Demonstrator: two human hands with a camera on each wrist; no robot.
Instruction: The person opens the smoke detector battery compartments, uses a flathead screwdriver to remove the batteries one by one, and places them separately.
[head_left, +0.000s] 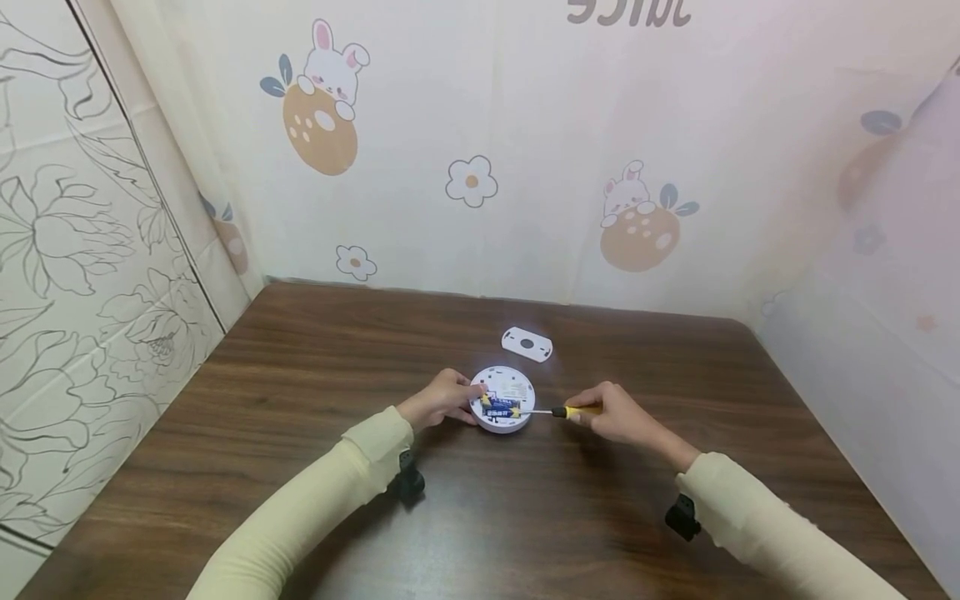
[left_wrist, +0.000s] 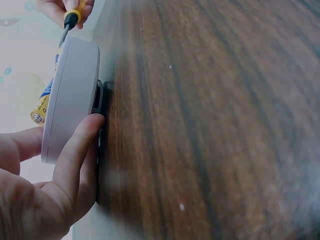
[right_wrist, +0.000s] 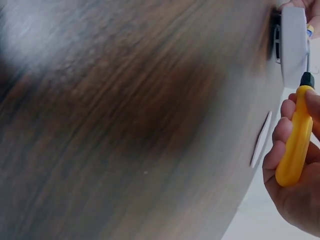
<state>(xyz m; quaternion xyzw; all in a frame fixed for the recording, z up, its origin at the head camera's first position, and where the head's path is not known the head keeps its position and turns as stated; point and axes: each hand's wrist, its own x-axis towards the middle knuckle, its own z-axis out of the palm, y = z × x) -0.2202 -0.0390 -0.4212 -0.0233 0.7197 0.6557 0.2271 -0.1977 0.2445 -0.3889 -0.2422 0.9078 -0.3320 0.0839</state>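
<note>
My left hand (head_left: pixel 441 395) grips the edge of a round white device (head_left: pixel 504 374), thumb on its upper face and fingers at its side and underneath. Blue-and-gold batteries (head_left: pixel 501 413) lie in the device's face. In the left wrist view, one battery (left_wrist: pixel 41 107) stands out at a tilt, its gold end raised above the face. A yellow-handled screwdriver (right_wrist: pixel 296 137) is held in my right hand (head_left: pixel 618 414), fingers wrapped around the handle. Its thin metal shaft points left, and the tip reaches the batteries' right end; whether it touches them I cannot tell.
A white oblong cover plate (head_left: pixel 527 343) with a dark round centre lies just behind the device. The dark wooden table (head_left: pixel 337 350) meets patterned curtains at the back and sides. Black wrist cameras hang below both sleeves.
</note>
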